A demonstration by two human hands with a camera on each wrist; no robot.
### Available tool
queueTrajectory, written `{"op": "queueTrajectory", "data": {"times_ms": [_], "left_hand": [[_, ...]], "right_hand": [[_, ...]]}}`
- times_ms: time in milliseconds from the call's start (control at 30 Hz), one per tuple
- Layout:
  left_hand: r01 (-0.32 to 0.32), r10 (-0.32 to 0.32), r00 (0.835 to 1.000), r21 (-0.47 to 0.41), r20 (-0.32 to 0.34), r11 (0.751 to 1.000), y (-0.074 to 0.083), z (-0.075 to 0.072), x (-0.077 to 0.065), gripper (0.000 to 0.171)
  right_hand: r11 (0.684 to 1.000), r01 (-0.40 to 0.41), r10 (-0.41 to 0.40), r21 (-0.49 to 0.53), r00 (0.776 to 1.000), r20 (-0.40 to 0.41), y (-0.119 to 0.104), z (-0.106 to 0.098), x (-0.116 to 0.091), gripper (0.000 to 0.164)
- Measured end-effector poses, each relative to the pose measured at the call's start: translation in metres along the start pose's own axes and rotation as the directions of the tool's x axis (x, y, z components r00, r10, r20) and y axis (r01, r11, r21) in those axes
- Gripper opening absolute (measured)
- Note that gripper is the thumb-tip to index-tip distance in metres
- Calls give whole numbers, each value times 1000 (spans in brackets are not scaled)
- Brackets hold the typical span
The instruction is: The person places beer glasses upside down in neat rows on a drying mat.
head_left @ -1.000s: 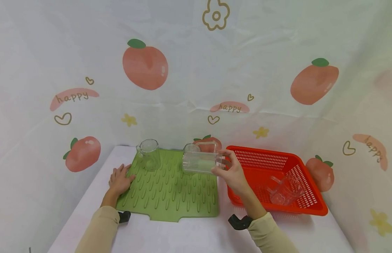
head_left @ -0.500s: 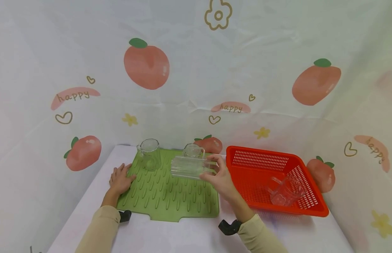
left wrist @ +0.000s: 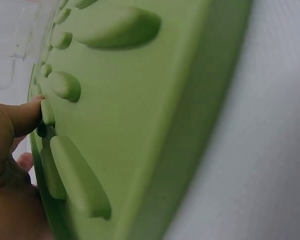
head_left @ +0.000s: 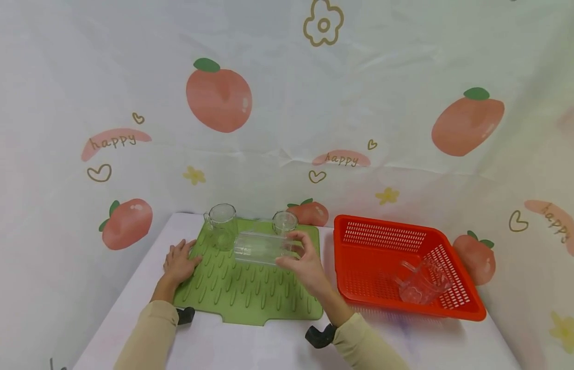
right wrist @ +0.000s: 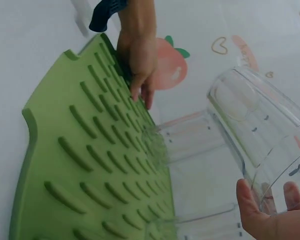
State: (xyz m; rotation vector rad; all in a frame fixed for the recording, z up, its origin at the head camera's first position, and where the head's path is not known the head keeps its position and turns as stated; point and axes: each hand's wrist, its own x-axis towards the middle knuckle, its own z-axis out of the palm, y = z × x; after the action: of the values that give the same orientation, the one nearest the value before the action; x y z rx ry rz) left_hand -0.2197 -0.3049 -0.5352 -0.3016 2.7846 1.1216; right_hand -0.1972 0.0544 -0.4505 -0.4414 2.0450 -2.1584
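Lying sideways above the green drying mat (head_left: 240, 304), a clear mug (head_left: 258, 248) is pinched at one end by my right hand (head_left: 309, 267), thumb below and fingers above. The right wrist view shows its see-through wall (right wrist: 260, 120) tilted over the mat. My left hand (head_left: 179, 264) rests at the mat's left edge, fingers extended; its thumb (left wrist: 27, 116) touches the ridged top in the left wrist view. Two more clear mugs stand on the mat's far side: one mug (head_left: 223, 226) at the back left, another mug (head_left: 285, 221) behind the held one.
A red perforated basket (head_left: 340, 267) stands right of the mat, with a clear mug (head_left: 421, 285) tipped over inside it. Behind the white table (head_left: 240, 349) hangs a printed cloth (head_left: 277, 103).
My right hand has carried the mug leftward, from beside the basket to over the middle of the mat, and its handle has turned away. The left hand stays put.
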Motion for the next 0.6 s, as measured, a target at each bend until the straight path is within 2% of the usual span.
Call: {"op": "queueTrajectory", "data": {"times_ms": [167, 333, 600], "left_hand": [[0, 0, 1000, 7, 4, 1000, -2, 1, 0, 64], [-4, 4, 1000, 6, 7, 1000, -2, 1, 0, 64], [-10, 10, 1000, 10, 5, 1000, -1, -2, 0, 64]], "right_hand": [[999, 7, -8, 44, 1000, 12, 11, 12, 4, 55], [996, -27, 27, 80, 1000, -2, 20, 21, 8, 56], [996, -62, 61, 57, 998, 25, 33, 32, 10, 54]]}}
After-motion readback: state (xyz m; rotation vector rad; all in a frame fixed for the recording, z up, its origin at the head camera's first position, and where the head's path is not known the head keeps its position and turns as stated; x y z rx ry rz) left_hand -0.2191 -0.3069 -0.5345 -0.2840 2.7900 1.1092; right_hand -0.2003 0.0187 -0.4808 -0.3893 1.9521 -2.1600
